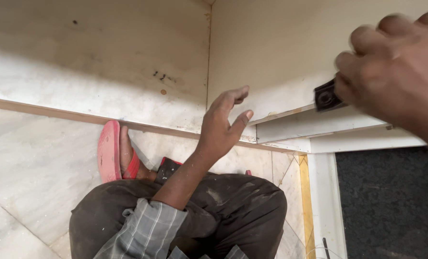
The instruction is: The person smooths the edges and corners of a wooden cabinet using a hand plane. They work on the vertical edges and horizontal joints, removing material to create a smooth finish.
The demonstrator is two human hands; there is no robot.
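Small black block (327, 98), squarish with a round recess in its face, set against the lower edge of the pale board panel (271, 52) at right of the scene, just above a white ledge (319, 125); most of it hidden by the hand gripping it. Right hand (396, 72), near the camera and blurred, fingers curled tight round the block's right side, knuckles uppermost. Left hand (223, 125), at centre, holding nothing, fingers loosely spread and bent, fingertips up by the same panel's lower left corner; whether they touch it cannot be told. Left forearm bare, running down to a rolled grey checked sleeve (144, 232). Second pale board panel (94, 52), far left, meeting the first at an inside corner, marked with a few dark specks and a small brown spot, edged below with a thin brown strip (50, 112). Dark dusty trousers (233, 206), near centre, one knee raised. Red sandal (109, 151) on a foot turned on its side, left of the knee, resting on the pale marble floor (26, 168). Yellow inlay strip (305, 201) in the floor, right of the knee, with a white frame beside it. Dark grey mat (391, 201), near right corner
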